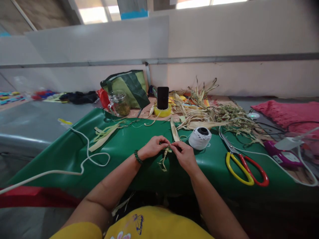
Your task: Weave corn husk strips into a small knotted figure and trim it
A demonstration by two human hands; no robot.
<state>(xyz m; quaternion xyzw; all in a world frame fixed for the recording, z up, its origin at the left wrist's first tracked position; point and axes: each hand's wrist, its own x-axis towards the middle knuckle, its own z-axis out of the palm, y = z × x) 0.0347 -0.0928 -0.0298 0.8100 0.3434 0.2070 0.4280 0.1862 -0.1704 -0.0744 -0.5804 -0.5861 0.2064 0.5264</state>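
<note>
Over the green table cover (74,159), my left hand (155,146) and my right hand (183,155) meet fingertip to fingertip. Both pinch the top of a small twisted piece of dried corn husk (163,161), whose pale loose ends dangle below. The exact spot between the fingertips is too small to make out. A white spool of thread (199,138) stands just right of my right hand. Farther right lie large scissors (235,154) with one yellow and one red handle, blades partly spread. Behind my hands is a flat husk strip (174,129).
Dried husks (196,116) and dried plants (231,116) are heaped at the back right. A phone (162,98) stands in a yellow tape roll (162,111). Left of it are a glass jar (120,103) and green bag (129,86). A white cable (83,162) crosses the left side.
</note>
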